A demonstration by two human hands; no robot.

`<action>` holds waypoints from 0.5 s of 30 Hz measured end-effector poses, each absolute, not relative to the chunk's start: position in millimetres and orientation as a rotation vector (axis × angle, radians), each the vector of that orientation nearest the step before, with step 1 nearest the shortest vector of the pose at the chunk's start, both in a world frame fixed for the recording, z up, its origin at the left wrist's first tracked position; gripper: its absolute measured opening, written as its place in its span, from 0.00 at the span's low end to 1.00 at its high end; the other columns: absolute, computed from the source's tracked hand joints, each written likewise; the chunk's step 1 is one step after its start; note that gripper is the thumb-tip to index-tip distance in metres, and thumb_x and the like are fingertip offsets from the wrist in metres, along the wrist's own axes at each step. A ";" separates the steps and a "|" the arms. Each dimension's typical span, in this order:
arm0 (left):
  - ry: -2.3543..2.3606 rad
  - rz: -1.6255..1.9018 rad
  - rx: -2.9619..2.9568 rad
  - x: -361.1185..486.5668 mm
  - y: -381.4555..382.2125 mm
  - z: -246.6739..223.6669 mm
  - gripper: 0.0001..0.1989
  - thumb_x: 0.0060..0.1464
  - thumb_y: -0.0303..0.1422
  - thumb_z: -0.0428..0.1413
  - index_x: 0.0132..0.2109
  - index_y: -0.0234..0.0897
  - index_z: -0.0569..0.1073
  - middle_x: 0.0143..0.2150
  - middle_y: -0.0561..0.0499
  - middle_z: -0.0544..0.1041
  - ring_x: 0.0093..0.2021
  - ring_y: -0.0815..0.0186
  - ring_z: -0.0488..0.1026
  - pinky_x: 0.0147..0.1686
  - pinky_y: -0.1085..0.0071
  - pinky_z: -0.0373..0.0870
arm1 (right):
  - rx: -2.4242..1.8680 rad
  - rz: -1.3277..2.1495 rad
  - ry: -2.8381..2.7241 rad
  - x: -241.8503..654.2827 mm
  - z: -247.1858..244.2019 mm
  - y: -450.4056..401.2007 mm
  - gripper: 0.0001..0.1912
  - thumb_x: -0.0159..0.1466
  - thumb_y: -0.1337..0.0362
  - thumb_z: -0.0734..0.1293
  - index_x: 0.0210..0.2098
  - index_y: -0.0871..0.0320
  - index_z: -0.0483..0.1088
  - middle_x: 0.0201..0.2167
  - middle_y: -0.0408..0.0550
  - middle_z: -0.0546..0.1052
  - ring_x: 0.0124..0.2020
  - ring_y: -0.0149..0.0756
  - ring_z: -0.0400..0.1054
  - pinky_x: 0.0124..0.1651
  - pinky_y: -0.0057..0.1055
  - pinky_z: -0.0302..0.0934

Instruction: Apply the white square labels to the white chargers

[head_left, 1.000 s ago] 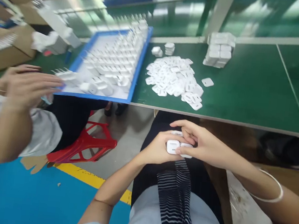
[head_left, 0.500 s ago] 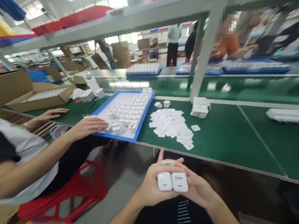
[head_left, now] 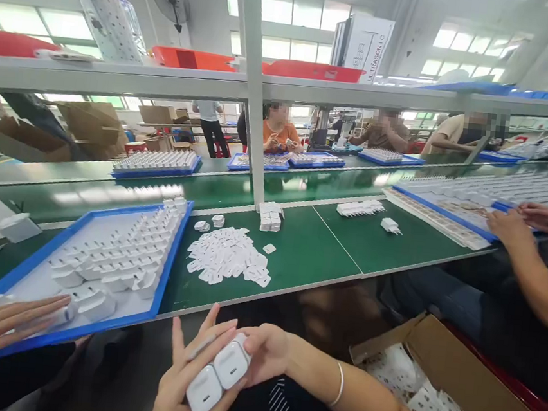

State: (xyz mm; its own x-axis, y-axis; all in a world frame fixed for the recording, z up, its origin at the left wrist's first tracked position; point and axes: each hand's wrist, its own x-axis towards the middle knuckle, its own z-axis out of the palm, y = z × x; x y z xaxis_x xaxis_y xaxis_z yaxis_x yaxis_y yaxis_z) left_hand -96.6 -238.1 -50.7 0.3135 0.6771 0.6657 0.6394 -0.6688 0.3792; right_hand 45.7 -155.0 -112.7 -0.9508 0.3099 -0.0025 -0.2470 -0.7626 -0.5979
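Two white charger heads, a lower one and an upper one, sit side by side with their port faces toward me. My left hand is closed around both, below the table's front edge. A further white piece shows partly between its fingers, mostly hidden. My right hand is closed on the upper charger head from the right, thumb at its top corner. Beyond my hands, a pile of thin white square plates lies on the green table.
At left, a co-worker's hand rests over a blue-rimmed tray of pronged chargers. White stacked blocks stand by the shelf post. Right are a charger row, another person's hands and an open carton.
My view has swung to the right and levelled. My hands appear further left, and the two charger heads are now tilted, the right one higher. The right side of the bench has come into view.
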 end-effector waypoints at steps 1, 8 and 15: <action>1.276 1.314 2.498 -98.6 -240.3 -51.8 0.28 0.54 0.30 0.63 0.62 0.44 0.69 0.58 0.44 0.77 0.64 0.46 0.69 0.71 0.36 0.37 | -0.157 2.690 -0.948 40.7 -113.1 -153.1 0.21 0.35 0.59 0.74 0.28 0.57 0.70 0.23 0.42 0.75 0.25 0.32 0.66 0.31 0.29 0.56; 1.468 1.698 2.190 -114.2 -260.1 -78.2 0.30 0.49 0.28 0.66 0.59 0.44 0.72 0.57 0.45 0.77 0.60 0.50 0.73 0.71 0.40 0.47 | -0.219 2.576 -1.085 50.9 -71.9 -163.3 0.31 0.38 0.66 0.79 0.43 0.57 0.75 0.40 0.46 0.78 0.40 0.35 0.70 0.44 0.30 0.61; 1.695 1.783 1.309 -108.2 -304.1 -126.3 0.12 0.59 0.34 0.59 0.49 0.41 0.80 0.54 0.44 0.78 0.56 0.56 0.75 0.59 0.55 0.70 | -0.477 1.131 -2.069 15.0 26.4 -97.2 0.42 0.43 0.59 0.81 0.55 0.57 0.64 0.51 0.51 0.70 0.49 0.43 0.67 0.53 0.39 0.60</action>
